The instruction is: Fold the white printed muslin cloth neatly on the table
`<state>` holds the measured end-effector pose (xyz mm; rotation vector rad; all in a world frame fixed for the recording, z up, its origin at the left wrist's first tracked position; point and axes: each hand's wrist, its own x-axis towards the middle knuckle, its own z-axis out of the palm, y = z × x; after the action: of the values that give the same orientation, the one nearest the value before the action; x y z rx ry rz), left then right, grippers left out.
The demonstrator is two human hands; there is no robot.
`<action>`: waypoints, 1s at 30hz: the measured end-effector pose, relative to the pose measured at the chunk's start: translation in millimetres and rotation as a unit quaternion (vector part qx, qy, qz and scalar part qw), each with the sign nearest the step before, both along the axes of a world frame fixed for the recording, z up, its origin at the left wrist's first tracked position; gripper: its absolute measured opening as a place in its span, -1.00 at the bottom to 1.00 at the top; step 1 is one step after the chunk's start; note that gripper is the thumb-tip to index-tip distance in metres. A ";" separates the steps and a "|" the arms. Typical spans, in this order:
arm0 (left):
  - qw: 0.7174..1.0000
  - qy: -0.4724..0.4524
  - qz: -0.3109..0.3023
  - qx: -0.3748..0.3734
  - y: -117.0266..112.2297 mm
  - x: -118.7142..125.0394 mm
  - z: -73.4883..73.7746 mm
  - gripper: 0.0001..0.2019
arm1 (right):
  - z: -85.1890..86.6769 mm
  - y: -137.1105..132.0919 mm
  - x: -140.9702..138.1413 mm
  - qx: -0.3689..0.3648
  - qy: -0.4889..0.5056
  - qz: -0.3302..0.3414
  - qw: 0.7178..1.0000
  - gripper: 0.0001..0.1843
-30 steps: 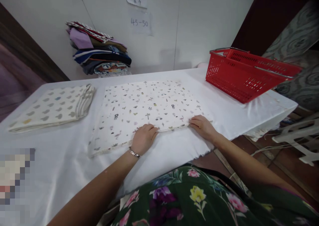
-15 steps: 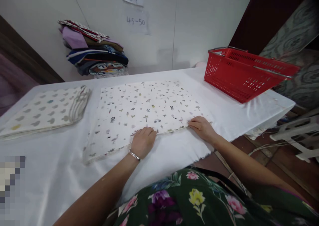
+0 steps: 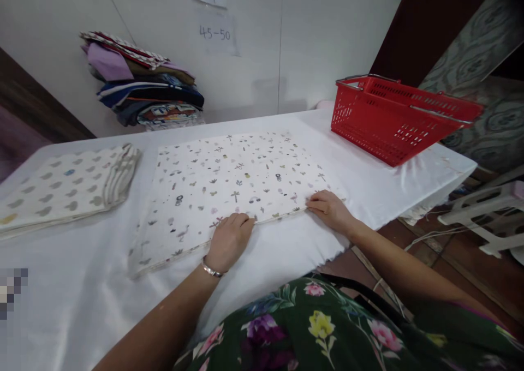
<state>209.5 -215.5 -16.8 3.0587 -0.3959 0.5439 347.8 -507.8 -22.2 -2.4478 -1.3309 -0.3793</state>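
Thin white rectangular cloth with small printed palms and birds point(image 3: 229, 180): flat, layered at the front edge, mid-table in front of the person. Left hand point(image 3: 231, 240), silver bracelet point(image 3: 212, 267) at the wrist: fingers curled nearly closed over that front edge, gripping it. Right hand point(image 3: 331, 213): fingertips pinched together on the same edge, nearer the right corner. Surface under it: table with a shiny white cloth cover point(image 3: 106, 283), softly wrinkled, ragged hem at front. To the left, folded cream cloth with grey blob shapes point(image 3: 61, 185), just beside. Far right of the table, red plastic shopping basket with metal handles point(image 3: 368, 133). Behind, against the pale panel wall point(image 3: 319, 33), an uneven stack of folded multicoloured fabrics point(image 3: 143, 87); white paper sheet reading 45-50 point(image 3: 215, 34) stuck up near it. Right side, below table height: white plastic stool point(image 3: 483, 210) on reddish-brown tile floor point(image 3: 454, 256). Lower left patch pixelated, unreadable.
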 end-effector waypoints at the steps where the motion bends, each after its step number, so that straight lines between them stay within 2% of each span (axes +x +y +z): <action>1: 1.000 0.004 0.000 -0.006 0.1 -0.9 0.1 -0.80 | 0.3 -0.9 -0.7 -0.004 0.001 -0.003 1.000 -0.74; 8: 0.999 0.041 0.007 -0.025 -1.1 -7.4 -2.4 -0.79 | -1.5 -7.2 -4.0 0.006 0.000 0.006 1.000 -0.72; 12: 0.999 0.048 0.014 -0.012 -1.0 -7.0 -5.7 -0.80 | -0.7 15.0 -4.2 0.012 -0.015 0.044 0.999 -0.64; 16: 0.999 0.045 0.018 -0.011 -0.4 -8.8 -8.4 -0.78 | -11.9 42.7 -10.8 -0.071 -0.006 0.070 0.995 -0.46; 18: 0.999 0.049 0.013 -0.012 0.7 -12.3 -9.3 -0.79 | -21.2 46.4 -13.9 -0.112 0.009 0.061 0.992 -0.38; 20: 0.999 0.051 0.009 -0.010 3.4 -17.8 -9.5 -0.80 | -28.0 43.9 -15.5 -0.122 0.017 0.055 0.991 -0.35; 24: 0.998 0.050 0.023 0.011 16.5 -34.3 -7.0 -0.80 | -27.1 46.1 -15.7 -0.108 -0.001 0.067 0.992 -0.31; 27: 0.997 0.060 0.056 0.015 32.4 -51.0 -4.3 -0.80 | -24.0 64.9 -19.4 -0.095 -0.018 0.112 0.989 -0.31; 30: 0.993 0.065 0.095 0.009 50.1 -70.8 -2.9 -0.78 | -30.6 83.2 -23.8 -0.104 -0.023 0.154 0.982 -0.30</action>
<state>138.6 -165.4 -19.7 3.1454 -0.1065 0.3447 324.0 -424.7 -52.8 -2.3475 -1.8171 -0.2294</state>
